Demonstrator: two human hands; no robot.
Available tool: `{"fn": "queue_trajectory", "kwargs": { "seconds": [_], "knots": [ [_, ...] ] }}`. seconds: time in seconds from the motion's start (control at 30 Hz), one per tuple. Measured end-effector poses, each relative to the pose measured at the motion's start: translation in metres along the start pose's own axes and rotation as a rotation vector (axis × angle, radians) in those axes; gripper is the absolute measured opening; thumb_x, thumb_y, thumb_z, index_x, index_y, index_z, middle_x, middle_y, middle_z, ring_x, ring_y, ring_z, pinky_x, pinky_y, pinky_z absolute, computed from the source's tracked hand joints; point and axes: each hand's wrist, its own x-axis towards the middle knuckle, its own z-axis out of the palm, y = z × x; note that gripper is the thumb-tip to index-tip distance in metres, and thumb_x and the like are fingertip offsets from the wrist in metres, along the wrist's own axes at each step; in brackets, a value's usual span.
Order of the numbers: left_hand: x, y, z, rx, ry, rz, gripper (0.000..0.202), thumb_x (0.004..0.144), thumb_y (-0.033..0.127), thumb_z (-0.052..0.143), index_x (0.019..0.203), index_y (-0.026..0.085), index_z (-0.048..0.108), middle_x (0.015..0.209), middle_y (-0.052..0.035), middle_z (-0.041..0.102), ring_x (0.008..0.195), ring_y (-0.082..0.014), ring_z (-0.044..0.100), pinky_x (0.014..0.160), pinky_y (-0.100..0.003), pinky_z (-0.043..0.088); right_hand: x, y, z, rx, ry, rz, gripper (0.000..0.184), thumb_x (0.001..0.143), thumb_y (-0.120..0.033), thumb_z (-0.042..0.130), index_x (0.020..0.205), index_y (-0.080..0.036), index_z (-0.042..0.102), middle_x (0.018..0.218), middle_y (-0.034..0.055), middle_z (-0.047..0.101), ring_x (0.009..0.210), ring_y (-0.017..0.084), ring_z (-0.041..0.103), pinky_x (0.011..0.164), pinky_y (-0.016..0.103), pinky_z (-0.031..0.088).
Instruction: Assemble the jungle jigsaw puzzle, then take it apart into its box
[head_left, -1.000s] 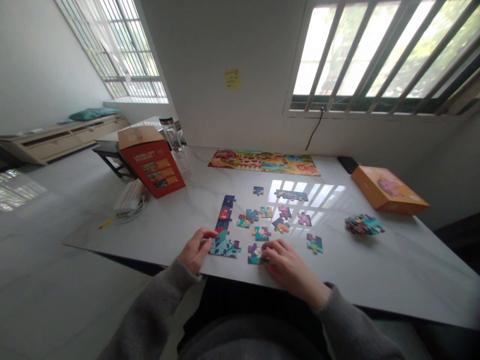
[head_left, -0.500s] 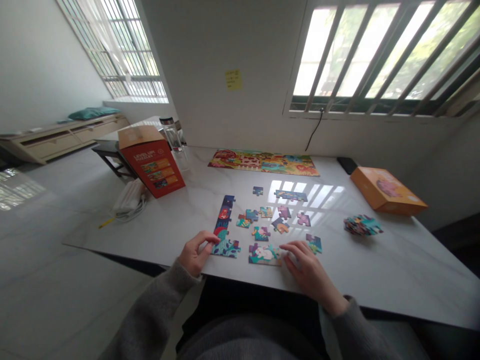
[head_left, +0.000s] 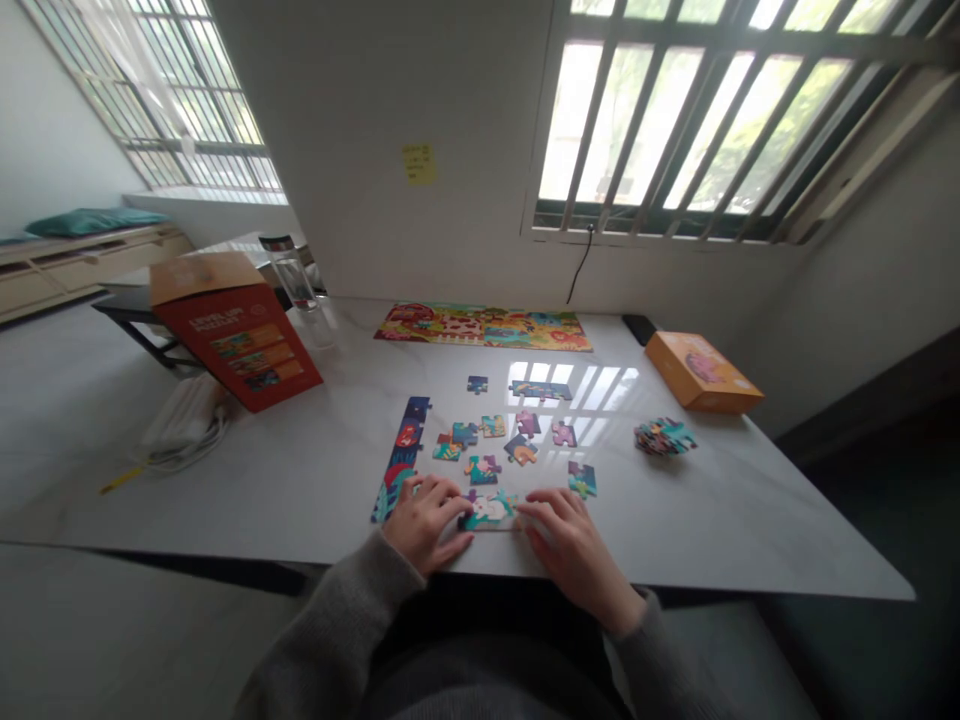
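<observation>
Touching the joined puzzle bit [head_left: 489, 510] from both sides, your left hand [head_left: 424, 522] and right hand [head_left: 574, 555] sit close, but I can't tell if they grip it. The long strip [head_left: 399, 450] is joined and the big puzzle [head_left: 484, 328] looks done, but loose pieces [head_left: 484, 468] still lie on the table [head_left: 712, 530]. Your left hand came over from the strip

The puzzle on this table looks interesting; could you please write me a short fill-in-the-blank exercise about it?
The joined puzzle pieces lie between the left hand and the right hand, whose sleeves are ____. The small heap of pieces lies just in front of the ____ box. The note stuck on the wall is ____.

The missing words, in order: grey, orange, yellow.
</observation>
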Motion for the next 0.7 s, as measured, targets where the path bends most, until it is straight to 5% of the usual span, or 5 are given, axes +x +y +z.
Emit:
{"fn": "queue_trajectory", "kwargs": {
  "seconds": [0.3, 0.7],
  "knots": [
    [0.003, -0.001, -0.004, -0.071, -0.039, 0.035, 0.013, 0.087, 0.027, 0.062, 0.100, 0.025, 0.067, 0.099, -0.0033, 0.071, 0.099, -0.0233, 0.058, 0.098, -0.044, 0.031, -0.010, 0.071, -0.028, -0.122, 0.157, 0.115, 0.027, 0.095, -0.021, 0.051, 0.119, -0.023, 0.063, 0.117, 0.0107, 0.063, 0.110, 0.027, 0.055, 0.095, 0.045, 0.045],
    [0.020, -0.014, -0.016, -0.027, -0.001, 0.013, 0.016, 0.092, 0.027, 0.055, 0.104, 0.024, 0.066, 0.103, -0.0048, 0.071, 0.100, -0.0240, 0.059, 0.091, -0.041, 0.039, -0.006, 0.067, -0.021, -0.170, 0.136, 0.104, 0.026, 0.095, -0.022, 0.050, 0.116, -0.024, 0.065, 0.114, 0.0101, 0.065, 0.110, 0.028, 0.055, 0.091, 0.045, 0.043]
  ]
}}
